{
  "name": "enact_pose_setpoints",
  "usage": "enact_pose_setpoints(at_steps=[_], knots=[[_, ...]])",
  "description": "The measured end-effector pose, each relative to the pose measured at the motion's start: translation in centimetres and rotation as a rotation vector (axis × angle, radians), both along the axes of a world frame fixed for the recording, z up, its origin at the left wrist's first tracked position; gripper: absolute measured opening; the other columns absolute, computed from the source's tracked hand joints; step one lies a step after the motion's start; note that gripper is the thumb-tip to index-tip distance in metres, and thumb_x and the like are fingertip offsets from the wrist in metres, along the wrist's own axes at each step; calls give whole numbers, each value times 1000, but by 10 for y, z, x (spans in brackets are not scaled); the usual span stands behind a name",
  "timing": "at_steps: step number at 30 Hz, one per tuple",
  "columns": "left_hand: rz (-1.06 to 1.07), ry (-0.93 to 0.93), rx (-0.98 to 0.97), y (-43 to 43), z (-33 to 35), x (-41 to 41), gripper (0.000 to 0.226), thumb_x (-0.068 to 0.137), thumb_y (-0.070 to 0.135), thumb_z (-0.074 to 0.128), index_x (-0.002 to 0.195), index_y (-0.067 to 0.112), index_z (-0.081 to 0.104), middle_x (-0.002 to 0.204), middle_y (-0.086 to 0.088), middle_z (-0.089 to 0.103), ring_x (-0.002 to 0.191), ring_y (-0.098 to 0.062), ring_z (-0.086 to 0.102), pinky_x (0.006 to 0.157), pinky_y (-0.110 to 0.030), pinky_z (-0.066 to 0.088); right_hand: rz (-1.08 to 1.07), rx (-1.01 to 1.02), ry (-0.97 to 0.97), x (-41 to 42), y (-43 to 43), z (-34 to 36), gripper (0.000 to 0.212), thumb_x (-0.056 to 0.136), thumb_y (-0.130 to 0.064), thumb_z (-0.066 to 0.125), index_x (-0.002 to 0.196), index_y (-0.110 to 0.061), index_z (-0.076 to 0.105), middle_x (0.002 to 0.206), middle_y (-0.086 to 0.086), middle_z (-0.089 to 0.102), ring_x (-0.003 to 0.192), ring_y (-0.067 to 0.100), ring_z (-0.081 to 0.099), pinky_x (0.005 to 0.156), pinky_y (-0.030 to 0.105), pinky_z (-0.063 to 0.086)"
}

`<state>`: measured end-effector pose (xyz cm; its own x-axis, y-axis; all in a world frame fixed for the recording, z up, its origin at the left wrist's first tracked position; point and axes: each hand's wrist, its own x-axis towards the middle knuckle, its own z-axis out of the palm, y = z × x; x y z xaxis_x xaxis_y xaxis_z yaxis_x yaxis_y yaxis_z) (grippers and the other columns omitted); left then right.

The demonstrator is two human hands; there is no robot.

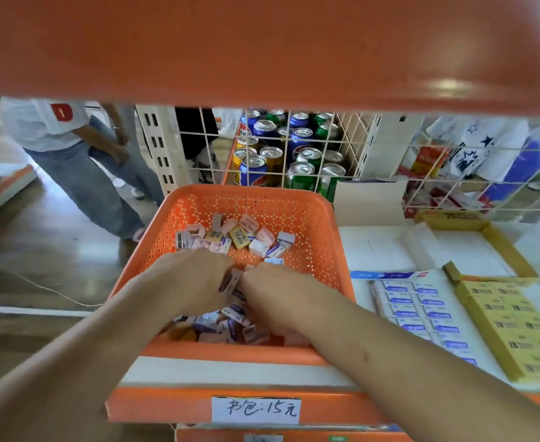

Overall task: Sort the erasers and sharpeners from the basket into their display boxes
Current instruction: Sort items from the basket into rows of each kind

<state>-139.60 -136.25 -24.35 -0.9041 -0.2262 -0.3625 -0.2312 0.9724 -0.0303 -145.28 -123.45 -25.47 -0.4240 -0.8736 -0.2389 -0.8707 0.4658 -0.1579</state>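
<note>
Biggest thing here is the orange shelf [262, 43] overhead, eating up the whole top of the view. Under it, the orange basket [332, 218] sits on the lower white shelf board [230, 371], out toward its left end. Behind it there's a wire grid [389, 148] with soda cans [275, 154] stacked on the far side.

Right of the basket are the display boxes. The yellow eraser box [511, 327] is packed in rows, and the blue-and-white eraser box [418, 307] sits between it and the basket, also filled. An open yellow-rimmed box [514, 250] sits further back.

Both hands are down inside the basket, almost knuckle to knuckle. The left hand [195, 282] has its fingers curled in tight and looks to be pinching a small pale piece [231, 280] right at the gap between the hands. The right hand [278, 295] is curled too, fingertips tucked under, so honestly can't tell if it's got anything.

The erasers and sharpeners [236, 237] are loose in the basket, one bunch by the far wall and more under the wrists. A handwritten price label [255, 409] is on the shelf's front edge.
</note>
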Motion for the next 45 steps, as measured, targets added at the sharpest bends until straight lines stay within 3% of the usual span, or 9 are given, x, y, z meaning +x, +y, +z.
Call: enact_pose_setpoints(at_steps=[5, 9, 13, 18, 23, 27, 31, 38, 45], knots=[[-24, 18, -12, -4, -9, -11, 33, 83, 40, 63, 113, 28, 56, 108, 4, 64, 97, -20, 61, 80, -35, 53, -12, -13, -46, 1, -1, 4, 8, 87, -11, 59, 94, -11, 55, 101, 16, 60, 81, 32, 57, 61, 31, 38], [-47, 56, 32, -9, -12, -8, 12, 79, 26, 55, 88, 28, 62, 86, 4, 63, 79, -18, 63, 72, -37, 56, -22, 23, -89, 2, -1, 6, 13, 90, -15, 58, 99, -7, 60, 96, 13, 60, 72, 23, 45, 56, 26, 34], [-24, 58, 108, -15, -15, -6, 8, 76, 22, 51, 79, 26, 57, 84, 0, 59, 74, -18, 61, 68, -36, 56, -42, 90, -76, 1, 1, 9, 38, 90, -23, 62, 62, -13, 38, 65, 2, 38, 64, 20, 39, 40, 21, 20], [-43, 69, 242, -11, -14, -7, 19, 84, 20, 49, 76, 36, 43, 90, 5, 56, 82, -15, 55, 67, -27, 42, -203, 9, -294, -6, -6, 3, 16, 83, -20, 69, 88, -7, 62, 80, 10, 57, 76, 26, 57, 46, 24, 34], [-103, 70, 205, -7, -16, -12, 22, 86, 19, 52, 93, 36, 42, 94, 7, 56, 83, -14, 52, 69, -22, 40, -339, -27, -458, -12, -6, 3, 20, 77, -13, 73, 67, -10, 55, 65, 7, 56, 65, 22, 56, 47, 23, 38], [-92, 155, 283, -6, -14, -4, 23, 82, 17, 61, 97, 33, 52, 95, 13, 60, 88, -10, 56, 67, -15, 41, -305, -61, -297, -7, -2, 3, 16, 83, -21, 63, 94, -10, 64, 80, 6, 57, 79, 25, 60, 57, 23, 39], [-45, 243, 313, -9, -12, 1, 22, 81, 19, 66, 95, 31, 55, 95, 7, 62, 86, -10, 58, 72, -25, 48, -289, -215, -235, -6, 0, 3, 29, 83, -32, 61, 112, -27, 62, 106, 4, 65, 98, 26, 62, 74, 27, 47], [18, 535, 400, 1, 17, 7, 17, 86, 30, 65, 90, 41, 52, 67, 5, 64, 54, 0, 59, 50, -23, 50, -432, -657, -347, -18, 49, 44, 21, 83, -25, 62, 101, -27, 52, 80, -10, 54, 66, 3, 50, 54, 20, 37], [-137, 781, 583, 97, 45, -6, 22, 84, 33, 66, 104, 43, 62, 86, 26, 62, 84, 5, 60, 71, -17, 50, -786, -1105, -576, -44, 135, 30, 28, 78, 0, 63, 86, -25, 55, 66, 12, 60, 49, 17, 51, 46, 29, 39]])
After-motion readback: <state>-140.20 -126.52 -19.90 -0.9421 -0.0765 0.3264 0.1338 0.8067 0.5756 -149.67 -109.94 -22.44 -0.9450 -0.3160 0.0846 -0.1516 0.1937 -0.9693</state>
